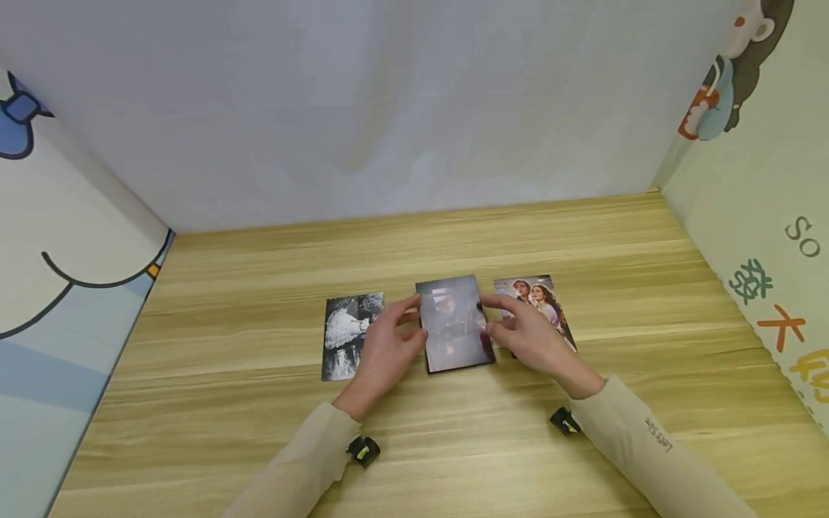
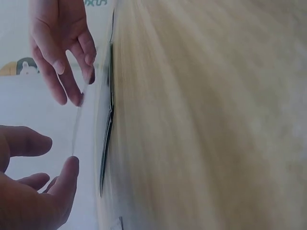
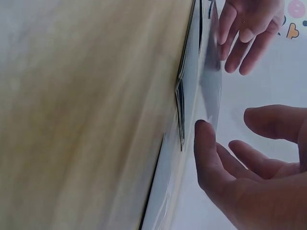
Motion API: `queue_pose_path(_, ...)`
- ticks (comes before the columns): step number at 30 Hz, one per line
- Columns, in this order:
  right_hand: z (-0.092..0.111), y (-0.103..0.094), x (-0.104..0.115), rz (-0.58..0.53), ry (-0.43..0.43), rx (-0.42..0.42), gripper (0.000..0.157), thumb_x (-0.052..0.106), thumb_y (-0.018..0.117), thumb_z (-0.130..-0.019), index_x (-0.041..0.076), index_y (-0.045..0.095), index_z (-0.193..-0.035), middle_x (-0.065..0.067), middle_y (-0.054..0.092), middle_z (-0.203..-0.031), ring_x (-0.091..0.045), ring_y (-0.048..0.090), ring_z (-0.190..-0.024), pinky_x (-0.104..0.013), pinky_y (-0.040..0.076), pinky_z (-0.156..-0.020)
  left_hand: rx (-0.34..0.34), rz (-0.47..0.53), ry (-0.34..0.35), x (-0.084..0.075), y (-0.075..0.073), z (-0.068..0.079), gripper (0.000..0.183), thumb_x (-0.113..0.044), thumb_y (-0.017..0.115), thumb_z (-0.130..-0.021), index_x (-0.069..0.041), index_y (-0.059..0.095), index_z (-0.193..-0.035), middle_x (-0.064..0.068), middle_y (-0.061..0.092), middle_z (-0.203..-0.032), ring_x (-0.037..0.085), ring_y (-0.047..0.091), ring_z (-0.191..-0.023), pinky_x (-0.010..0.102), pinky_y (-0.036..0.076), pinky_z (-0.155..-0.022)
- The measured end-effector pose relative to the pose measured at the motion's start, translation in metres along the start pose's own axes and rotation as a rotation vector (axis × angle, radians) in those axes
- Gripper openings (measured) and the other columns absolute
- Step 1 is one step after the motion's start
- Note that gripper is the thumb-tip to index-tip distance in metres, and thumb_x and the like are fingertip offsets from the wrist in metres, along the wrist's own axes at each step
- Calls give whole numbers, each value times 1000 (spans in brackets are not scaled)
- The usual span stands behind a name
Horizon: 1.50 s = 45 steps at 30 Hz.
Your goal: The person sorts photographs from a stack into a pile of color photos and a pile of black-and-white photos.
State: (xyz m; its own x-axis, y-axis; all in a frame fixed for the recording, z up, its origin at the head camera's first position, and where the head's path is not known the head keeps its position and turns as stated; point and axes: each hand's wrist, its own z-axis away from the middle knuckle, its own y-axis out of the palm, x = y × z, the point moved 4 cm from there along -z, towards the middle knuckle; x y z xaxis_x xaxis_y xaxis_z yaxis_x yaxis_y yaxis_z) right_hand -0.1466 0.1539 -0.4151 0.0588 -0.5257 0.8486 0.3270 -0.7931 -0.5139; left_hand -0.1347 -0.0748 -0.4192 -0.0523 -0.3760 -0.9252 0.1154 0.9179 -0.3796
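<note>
The left hand (image 1: 391,340) and right hand (image 1: 534,332) — fingers loose, not clenched — touch the long sides of a clear sheet (image 1: 453,327). It's between them, neither nearer, just over some cards (image 2: 108,129) — its long way pointing to the pale wall (image 1: 388,122).

Left sleeve (image 1: 291,460) – pale cream, long, plain where visible. Right sleeve (image 1: 637,439) – same cream, small dark lettering (image 1: 658,434) along forearm. Left wrist unit (image 1: 364,451), right wrist unit (image 1: 565,421): blocky, black, yellow-green mark. Left hand (image 1: 391,334), right hand (image 1: 531,332) bare.
</note>
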Motion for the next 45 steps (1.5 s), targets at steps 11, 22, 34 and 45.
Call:
queue_pose_path(11,0,2,2,-66,-36,-35,55,-5,58,-93,-1,52,-148,-25,54,-144,-33,68,-107,-27,53,-64,-44,88,-21,1,1,-2,69,14,70,-83,-2,54,-148,16,47,-145,33,64,-116,28,60,-89)
queue_pose_path(22,1,1,6,-155,-117,-96,62,-12,55,-92,-5,45,-152,-28,52,-140,-39,67,-106,-22,56,-74,-88,265,-35,2,1,0,76,10,68,-87,1,39,-157,22,46,-146,37,64,-116,31,59,-93)
queue_pose_path(34,3,0,9,-222,-119,-133,62,-15,56,-91,-6,45,-152,-26,56,-124,-37,64,-105,-17,55,-79,-90,240,-24,-1,3,1,60,8,68,-88,1,55,-147,18,64,-126,29,66,-111,25,57,-94)
queue_pose_path(45,8,-9,8,-121,-105,-162,61,-7,58,-94,2,47,-154,-19,61,-117,-35,68,-104,-29,58,-83,-77,209,-9,-6,7,3,65,5,66,-93,-13,51,-154,12,67,-116,26,72,-100,33,63,-76)
